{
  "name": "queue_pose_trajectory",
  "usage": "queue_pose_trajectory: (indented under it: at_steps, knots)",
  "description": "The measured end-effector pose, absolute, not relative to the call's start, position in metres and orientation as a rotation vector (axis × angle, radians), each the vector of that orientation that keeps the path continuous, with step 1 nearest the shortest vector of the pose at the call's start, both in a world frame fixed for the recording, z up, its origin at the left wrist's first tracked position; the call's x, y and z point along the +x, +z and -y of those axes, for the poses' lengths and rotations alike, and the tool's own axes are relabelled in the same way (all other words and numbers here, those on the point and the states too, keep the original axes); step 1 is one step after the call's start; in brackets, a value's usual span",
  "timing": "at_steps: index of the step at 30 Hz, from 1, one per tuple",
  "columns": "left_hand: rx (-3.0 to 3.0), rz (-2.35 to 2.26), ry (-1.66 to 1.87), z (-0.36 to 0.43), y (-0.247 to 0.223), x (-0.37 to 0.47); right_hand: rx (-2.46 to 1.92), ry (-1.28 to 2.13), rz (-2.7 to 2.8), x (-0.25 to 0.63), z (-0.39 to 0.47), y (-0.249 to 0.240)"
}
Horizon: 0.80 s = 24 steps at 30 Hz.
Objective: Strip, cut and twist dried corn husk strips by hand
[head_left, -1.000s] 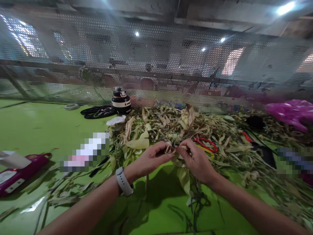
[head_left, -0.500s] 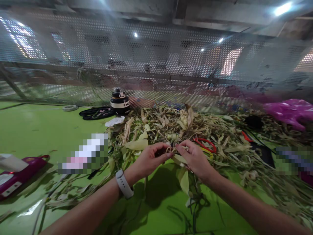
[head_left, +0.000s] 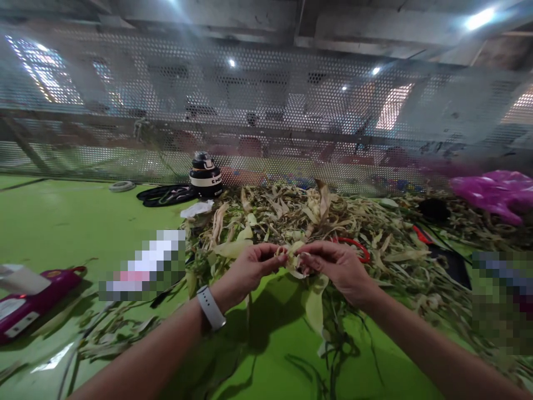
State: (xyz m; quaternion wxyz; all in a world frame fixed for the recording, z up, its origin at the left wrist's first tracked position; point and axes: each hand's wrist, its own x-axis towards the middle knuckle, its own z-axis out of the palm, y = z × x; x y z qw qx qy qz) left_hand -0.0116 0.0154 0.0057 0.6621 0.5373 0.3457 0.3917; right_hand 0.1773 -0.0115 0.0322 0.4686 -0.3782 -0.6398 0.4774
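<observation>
In the head view, my left hand point(head_left: 250, 272), with a pale watch strap at the wrist, has thumb and fingers pinched together. Opposite it, my right hand point(head_left: 343, 269) is closed with its fingertips bent inward. Between them they grip a pale yellow, curled plant piece point(head_left: 296, 258); its exact kind is unclear. Below the right fingers hangs a long yellow-green leaf point(head_left: 315, 305). Just beyond both hands lies a heap of dried leaves and stems point(head_left: 278, 205). Red-handled scissors point(head_left: 361, 249) are partly hidden behind my right hand.
A black bottle point(head_left: 205, 176) and a black coiled item point(head_left: 166, 194) stand at the back of the green table point(head_left: 83, 222). A purple power strip point(head_left: 41, 294) lies left, a pink plastic bag point(head_left: 495, 191) right. A perforated screen point(head_left: 266, 111) rises behind.
My right hand has turned and shifted slightly right, its fingers now more curled. More of the pale yellow plant piece shows between my hands. The scissors' yellow part is now covered.
</observation>
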Motion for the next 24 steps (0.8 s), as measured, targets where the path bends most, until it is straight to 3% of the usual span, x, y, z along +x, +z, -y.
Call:
queue_pose_trajectory:
  at_steps: [3, 9, 24]
  knots:
    - [1.273, -0.813, 0.893, -0.013, 0.006, -0.01, -0.907, 1.034, 1.677, 0.174, 0.01, 0.031]
    - [1.516, -0.859, 0.972, -0.009, 0.007, -0.006, -1.046, 1.286, 1.64, 0.167, 0.013, 0.029]
    - [1.945, -0.937, 1.091, 0.005, 0.007, -0.003, -1.04, 1.449, 1.44, 0.163, 0.015, 0.025]
